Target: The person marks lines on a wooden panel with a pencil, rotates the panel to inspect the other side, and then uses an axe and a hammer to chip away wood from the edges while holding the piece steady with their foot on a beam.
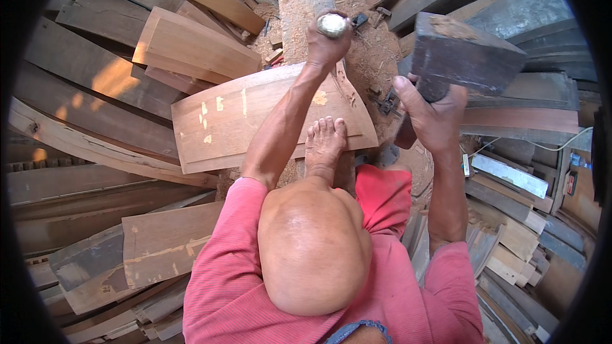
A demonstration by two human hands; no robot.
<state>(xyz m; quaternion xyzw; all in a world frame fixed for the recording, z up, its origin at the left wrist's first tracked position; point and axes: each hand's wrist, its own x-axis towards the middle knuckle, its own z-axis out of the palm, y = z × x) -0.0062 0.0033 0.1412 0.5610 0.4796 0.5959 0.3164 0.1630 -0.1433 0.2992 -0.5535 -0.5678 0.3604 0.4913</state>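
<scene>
My left hand [326,47] is wrapped round the handle of a chisel [332,25], whose pale, shiny butt end faces up; its blade is hidden below the fist. Under that hand lies a broad reddish-brown wooden board [223,117] with a curved far edge and light filler patches. Curled shavings [346,89] sit at the board's far right edge. My right hand [437,114] grips a wooden mallet by its handle, thumb up near the head. The mallet's dark, blocky head [468,54] is raised off to the right, apart from the chisel.
A bare foot [325,143] presses on the board. Beyond it runs a narrow wooden beam [303,0], amid sawdust and shavings [363,44]. Stacked planks [197,51] crowd the left; dark timber [519,117] and offcuts [516,242] fill the right. A thin cable [567,143] hangs there.
</scene>
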